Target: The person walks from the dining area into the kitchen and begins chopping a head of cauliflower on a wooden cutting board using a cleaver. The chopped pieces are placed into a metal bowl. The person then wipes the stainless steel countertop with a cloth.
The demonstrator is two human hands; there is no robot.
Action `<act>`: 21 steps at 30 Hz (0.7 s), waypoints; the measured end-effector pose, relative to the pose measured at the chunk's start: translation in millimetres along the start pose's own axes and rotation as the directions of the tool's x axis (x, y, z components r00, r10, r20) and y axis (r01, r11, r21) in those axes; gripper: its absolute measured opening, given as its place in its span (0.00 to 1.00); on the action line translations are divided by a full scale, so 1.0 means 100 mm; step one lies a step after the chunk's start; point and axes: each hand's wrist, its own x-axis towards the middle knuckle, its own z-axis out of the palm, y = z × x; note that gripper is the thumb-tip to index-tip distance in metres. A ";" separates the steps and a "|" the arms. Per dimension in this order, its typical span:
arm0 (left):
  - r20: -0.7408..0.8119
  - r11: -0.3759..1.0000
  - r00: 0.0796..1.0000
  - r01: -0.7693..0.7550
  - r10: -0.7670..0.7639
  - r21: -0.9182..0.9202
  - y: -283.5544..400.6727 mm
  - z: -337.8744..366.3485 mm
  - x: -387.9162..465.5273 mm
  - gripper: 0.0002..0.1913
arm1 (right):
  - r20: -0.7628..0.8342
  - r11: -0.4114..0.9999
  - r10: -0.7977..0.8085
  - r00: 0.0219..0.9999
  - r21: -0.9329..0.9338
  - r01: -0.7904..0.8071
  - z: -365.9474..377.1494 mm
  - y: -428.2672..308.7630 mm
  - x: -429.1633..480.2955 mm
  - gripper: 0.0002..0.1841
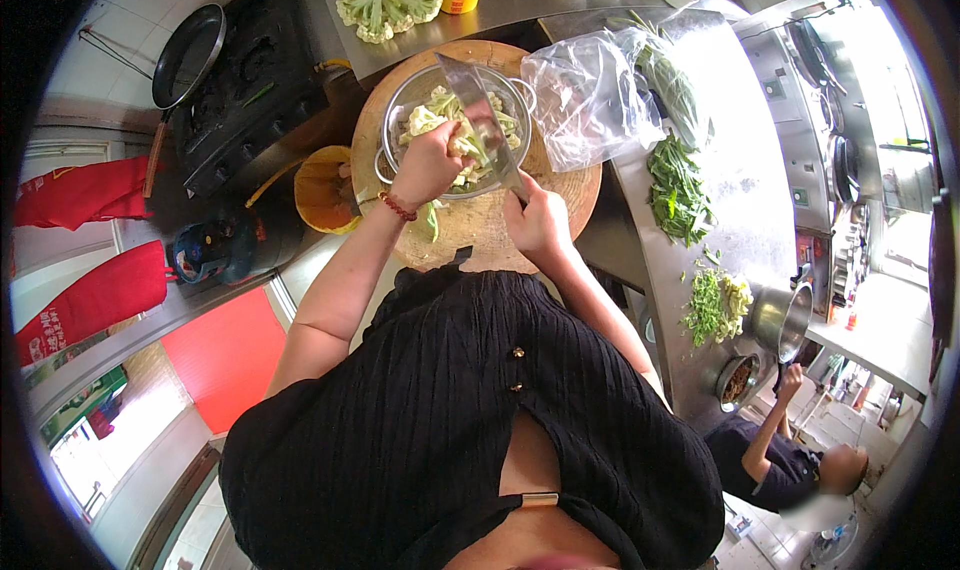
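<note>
My left hand [431, 163] grips a piece of cauliflower [471, 148] over a metal colander [390, 119]. In my right hand [538, 217] is the handle of a cleaver [480, 112], its broad blade tilted across the colander beside the held piece. Cut cauliflower florets [442, 104] lie inside the colander, partly hidden by the blade and my left hand. The colander stands on a round wooden chopping block [480, 232]. A green leaf scrap [433, 221] rests on the block near my left wrist.
A clear plastic bag [585, 97] overlaps the block's right edge. Leafy greens [679, 187], chopped greens [703, 307] and a steel pot [780, 318] sit on the right counter. Left are a gas stove [247, 82] and a yellow-lined bin [326, 187]. Another person [780, 457] works at lower right.
</note>
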 end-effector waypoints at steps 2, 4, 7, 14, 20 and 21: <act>0.075 1.000 0.997 -0.001 0.000 0.017 0.02 -0.01 0.01 0.26 | 0.023 0.998 0.024 0.999 -0.058 -0.023 0.04 0.01 0.03 0.22; 0.173 0.992 0.978 0.124 -0.117 -0.027 0.03 0.00 0.01 0.24 | -0.020 0.997 0.015 1.000 -0.074 -0.016 0.12 0.02 0.06 0.23; 0.239 0.962 0.954 0.221 -0.179 -0.160 -0.01 0.01 -0.01 0.22 | -0.051 0.999 0.029 0.998 -0.034 -0.031 0.24 0.09 0.14 0.21; 0.408 0.858 0.908 0.284 -0.097 -0.428 -0.38 -0.23 -0.08 0.21 | 0.056 0.876 0.194 0.979 0.440 -0.199 0.27 0.27 0.44 0.14; 0.354 0.368 0.933 0.310 0.059 -0.877 -0.55 -0.28 -0.16 0.28 | 0.146 0.877 0.196 0.970 0.416 -0.240 0.15 0.20 0.46 0.12; 0.339 0.262 0.937 0.309 0.080 -0.914 -0.55 -0.27 -0.12 0.27 | 0.112 0.899 0.205 0.972 0.371 -0.233 0.19 0.17 0.45 0.13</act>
